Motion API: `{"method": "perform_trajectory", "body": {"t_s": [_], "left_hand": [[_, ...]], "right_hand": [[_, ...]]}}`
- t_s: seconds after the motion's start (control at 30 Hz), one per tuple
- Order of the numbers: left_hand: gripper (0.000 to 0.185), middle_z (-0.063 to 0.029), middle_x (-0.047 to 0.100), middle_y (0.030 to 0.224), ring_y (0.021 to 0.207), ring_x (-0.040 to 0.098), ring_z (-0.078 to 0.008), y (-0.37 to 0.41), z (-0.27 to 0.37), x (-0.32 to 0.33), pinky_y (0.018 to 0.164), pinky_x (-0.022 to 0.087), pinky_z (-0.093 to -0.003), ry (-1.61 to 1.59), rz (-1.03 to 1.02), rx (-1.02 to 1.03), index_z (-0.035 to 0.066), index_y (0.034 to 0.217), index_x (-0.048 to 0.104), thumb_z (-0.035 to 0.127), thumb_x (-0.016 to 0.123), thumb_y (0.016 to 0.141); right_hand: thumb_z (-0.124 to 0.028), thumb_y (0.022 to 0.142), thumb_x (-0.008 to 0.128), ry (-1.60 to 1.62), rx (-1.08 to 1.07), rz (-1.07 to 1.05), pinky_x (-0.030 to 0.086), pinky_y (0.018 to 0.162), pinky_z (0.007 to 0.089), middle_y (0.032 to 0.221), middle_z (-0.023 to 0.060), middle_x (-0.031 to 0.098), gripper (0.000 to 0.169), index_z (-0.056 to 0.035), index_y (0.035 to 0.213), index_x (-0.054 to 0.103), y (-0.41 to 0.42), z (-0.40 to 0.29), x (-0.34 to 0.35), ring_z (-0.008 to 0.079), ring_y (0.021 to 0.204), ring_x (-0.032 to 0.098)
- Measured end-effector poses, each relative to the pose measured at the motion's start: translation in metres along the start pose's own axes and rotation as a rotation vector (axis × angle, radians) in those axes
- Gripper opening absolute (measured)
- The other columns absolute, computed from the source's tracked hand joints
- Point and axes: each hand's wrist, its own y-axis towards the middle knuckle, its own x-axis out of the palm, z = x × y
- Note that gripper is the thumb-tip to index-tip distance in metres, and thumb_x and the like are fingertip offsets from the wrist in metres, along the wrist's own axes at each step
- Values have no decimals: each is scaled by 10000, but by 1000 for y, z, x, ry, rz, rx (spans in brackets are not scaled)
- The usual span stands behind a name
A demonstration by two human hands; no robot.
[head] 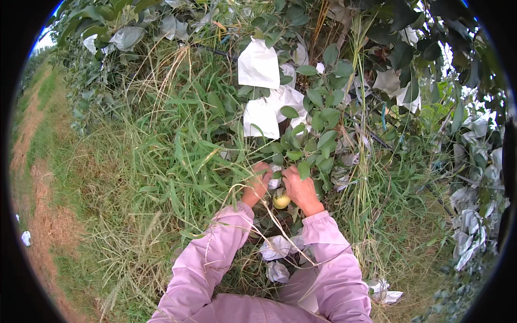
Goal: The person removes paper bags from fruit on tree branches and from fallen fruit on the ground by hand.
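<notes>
My left hand (260, 183) and my right hand (301, 189) reach in among the leaves of a fruit tree. Between them is a small crumpled white bag (274, 177), close to the fingers of my left hand. A pale yellow fruit (281, 200), apparently an apple, hangs bare just below the bag, beside my right wrist. Leaves and the backs of my hands hide most of my fingertips, so their grip does not show. Right above my hands, white paper bags (260, 119) hang in the foliage, with another flat white bag (258, 64) higher up.
Tall green grass (190, 141) crowds in on the left. Dry stalks (278, 220) cross in front of my forearms. Crumpled white bags (276, 248) lie low between my arms. A dark hose (375, 139) runs through the branches at right. A dirt path (44, 194) lies far left.
</notes>
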Motion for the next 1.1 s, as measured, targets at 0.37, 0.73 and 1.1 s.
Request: {"method": "perform_trajectory", "body": {"t_s": [0.37, 0.73, 1.1], "left_hand": [[155, -74, 548, 875, 840, 535, -220, 5, 2, 4, 749, 427, -325, -207, -154, -218, 54, 876, 649, 44, 642, 722], [125, -49, 546, 844, 656, 528, -124, 21, 10, -3, 592, 432, -252, -377, -340, -354, 2, 825, 606, 29, 625, 704], [105, 20, 577, 788, 696, 510, -61, 22, -34, -9, 632, 425, -214, -493, -516, -580, 40, 866, 626, 78, 656, 773]], "right_hand": [[-212, 735, 679, 27, 418, 110, 473, 595, 436, 720, 130, 614, 255, -77, 916, 561, -13, -5, 34, 345, 661, 601], [-91, 748, 583, 212, 115, 265, 480, 593, 445, 755, 133, 615, 345, -177, 1082, 600, -19, -24, 21, 353, 667, 598], [-161, 714, 688, 276, 394, 158, 438, 557, 356, 687, 88, 538, 166, -52, 835, 655, -19, -6, 39, 262, 605, 541]]}}
